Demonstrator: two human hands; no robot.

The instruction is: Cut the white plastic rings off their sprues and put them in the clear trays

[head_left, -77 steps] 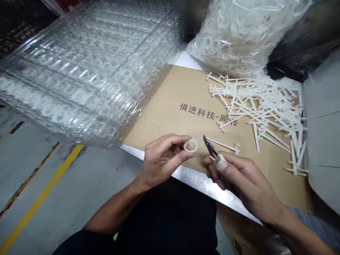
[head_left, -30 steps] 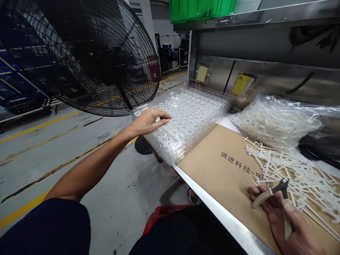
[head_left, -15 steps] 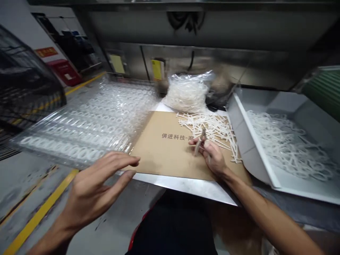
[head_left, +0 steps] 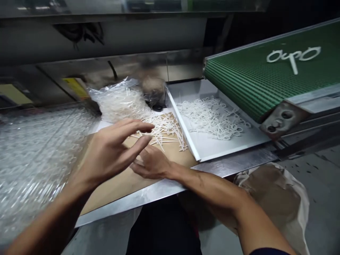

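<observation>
My left hand (head_left: 114,148) hovers above the cardboard sheet (head_left: 114,191), thumb and fingers apart, with nothing between them. Just behind and below it, my right hand (head_left: 152,163) is curled over the cardboard. Its fingertips are partly covered by my left hand. The small metal nippers seen in that grip half a second ago are hidden now. Beyond both hands lies a loose pile of thin white plastic sprues (head_left: 164,132). To the right, a grey tray (head_left: 187,136) holds many white plastic ring pieces (head_left: 215,118).
Clear plastic trays (head_left: 39,159) with rings spread along the left. A clear bag of white pieces (head_left: 122,102) stands at the back. A green conveyor belt (head_left: 239,78) carries a white ringed part (head_left: 293,56) at upper right. Below it sits an open sack (head_left: 276,198).
The view has swung right, bringing the conveyor in. My left hand has moved over the cardboard, close to my right hand, and now covers its fingertips.
</observation>
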